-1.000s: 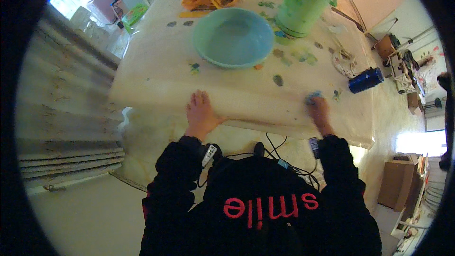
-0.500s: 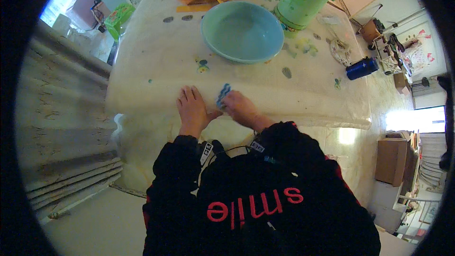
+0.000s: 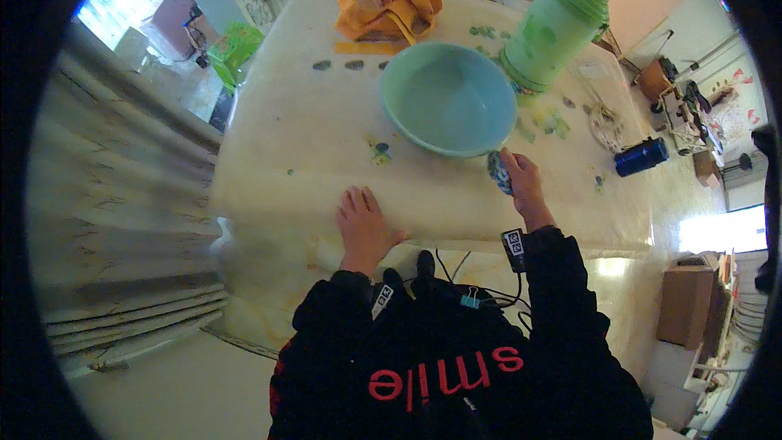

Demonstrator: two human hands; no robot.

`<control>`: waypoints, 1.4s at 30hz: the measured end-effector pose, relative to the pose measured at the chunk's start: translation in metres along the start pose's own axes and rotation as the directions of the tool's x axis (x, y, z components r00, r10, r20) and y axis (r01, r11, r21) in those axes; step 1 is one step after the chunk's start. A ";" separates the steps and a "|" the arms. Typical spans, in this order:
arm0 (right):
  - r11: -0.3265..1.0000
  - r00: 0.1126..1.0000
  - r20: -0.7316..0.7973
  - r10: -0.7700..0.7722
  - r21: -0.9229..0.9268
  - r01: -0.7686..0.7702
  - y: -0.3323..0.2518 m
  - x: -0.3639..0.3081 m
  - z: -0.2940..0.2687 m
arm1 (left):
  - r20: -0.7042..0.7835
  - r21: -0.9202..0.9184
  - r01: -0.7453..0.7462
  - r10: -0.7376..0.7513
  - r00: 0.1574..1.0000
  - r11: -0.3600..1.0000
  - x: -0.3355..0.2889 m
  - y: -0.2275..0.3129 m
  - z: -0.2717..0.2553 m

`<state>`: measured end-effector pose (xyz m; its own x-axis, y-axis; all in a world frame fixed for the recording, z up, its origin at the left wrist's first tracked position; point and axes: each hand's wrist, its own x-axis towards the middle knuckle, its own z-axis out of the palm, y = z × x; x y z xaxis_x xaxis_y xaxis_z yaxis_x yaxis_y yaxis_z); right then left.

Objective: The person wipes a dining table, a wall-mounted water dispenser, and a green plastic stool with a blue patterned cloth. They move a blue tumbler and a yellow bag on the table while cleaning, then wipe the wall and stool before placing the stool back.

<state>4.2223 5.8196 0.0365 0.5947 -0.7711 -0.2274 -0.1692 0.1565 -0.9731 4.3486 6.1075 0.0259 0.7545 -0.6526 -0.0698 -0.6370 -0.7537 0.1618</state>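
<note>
My right hand (image 3: 527,185) is closed round a small, bunched blue patterned cloth (image 3: 499,173), which rests on or just over the tablecloth beside the near right rim of a light blue basin (image 3: 444,147). Whether the cloth touches the basin I cannot tell. My left hand (image 3: 366,226) lies flat near the table's front edge, fingers stretched out and thumb to the right, with nothing in it. Under both hands is a cream tablecloth (image 3: 293,138) with scattered leaf and flower prints. The basin shows nothing inside.
Behind the basin sit an orange bag (image 3: 387,0) and a tall green thermos flask (image 3: 554,28). A dark blue bottle (image 3: 641,157) lies at the right, near a pale woven item (image 3: 607,126). Dark cables (image 3: 497,303) hang by my right sleeve. A grey curtain (image 3: 122,179) hangs at the left.
My right hand has moved right and away from me with the cloth, from beside my left hand to the basin's near rim. My left hand stays flat by the edge. The whole view has shifted.
</note>
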 end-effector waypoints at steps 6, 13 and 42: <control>0.909 0.939 0.099 0.328 0.237 -0.343 -0.023 0.023 0.044 | -0.048 0.018 -0.040 0.040 0.998 0.999 0.002 0.000 0.002; 0.998 0.994 0.104 -0.042 0.045 0.038 0.000 0.039 -0.001 | -0.045 0.025 -0.023 0.024 0.999 0.999 0.001 0.002 0.005; 0.529 0.762 -0.089 -0.641 -0.771 0.355 0.055 0.042 -0.024 | -0.147 -0.109 0.006 -0.022 0.989 0.994 0.010 -0.092 0.000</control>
<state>4.2189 5.7805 -0.0253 0.4918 -0.7431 0.4538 -0.4847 -0.6666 -0.5662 4.4145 6.1708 0.0100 0.7833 -0.6174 0.0724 -0.6115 -0.7445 0.2678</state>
